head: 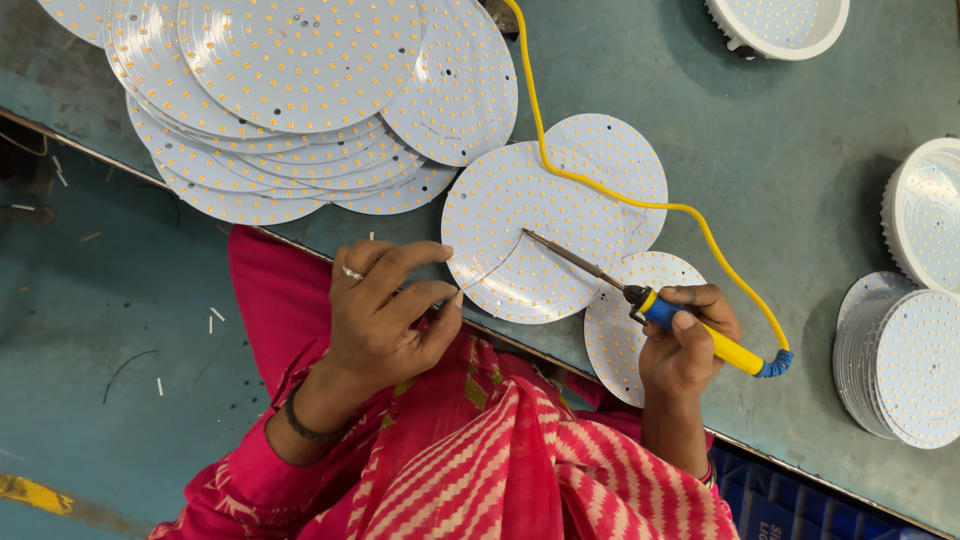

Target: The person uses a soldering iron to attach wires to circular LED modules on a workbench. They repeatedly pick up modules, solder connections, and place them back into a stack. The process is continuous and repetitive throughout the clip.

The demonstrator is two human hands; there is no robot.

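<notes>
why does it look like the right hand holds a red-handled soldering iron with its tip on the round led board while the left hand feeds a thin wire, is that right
Not quite: the head view shows the soldering iron has a yellow and blue handle, not red. The rest holds: the right hand grips it, tip on the round LED board, and the left hand feeds a thin wire.

Bright, even overhead light — soft shadows fall to the left of the white housings at the right. Focus is sharp throughout; slight glare on the far discs.
</notes>
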